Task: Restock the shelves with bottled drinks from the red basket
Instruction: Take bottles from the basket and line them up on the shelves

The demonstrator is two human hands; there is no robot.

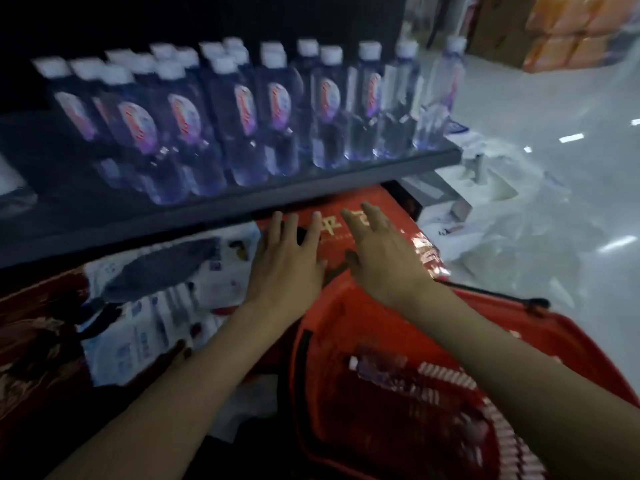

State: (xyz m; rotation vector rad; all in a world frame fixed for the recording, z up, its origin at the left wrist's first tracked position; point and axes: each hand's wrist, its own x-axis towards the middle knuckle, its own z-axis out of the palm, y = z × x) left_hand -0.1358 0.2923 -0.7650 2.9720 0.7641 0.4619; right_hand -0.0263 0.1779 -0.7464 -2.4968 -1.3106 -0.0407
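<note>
Several clear water bottles (242,112) with white caps and red-blue labels stand in rows on a dark shelf (311,181). Below and to the right sits the red basket (571,341), and one bottle (377,370) lies inside it. My left hand (287,261) and my right hand (381,251) hover just under the shelf edge, above the basket's far rim. Both hands are empty with fingers spread. The frame is blurred by motion.
A red box with gold lettering (349,220) lies under the hands on the lower level. White and blue packaged goods (156,306) sit left of it. Plastic wrap and cardboard (485,202) litter the pale floor to the right. Orange cartons (571,29) are stacked far back.
</note>
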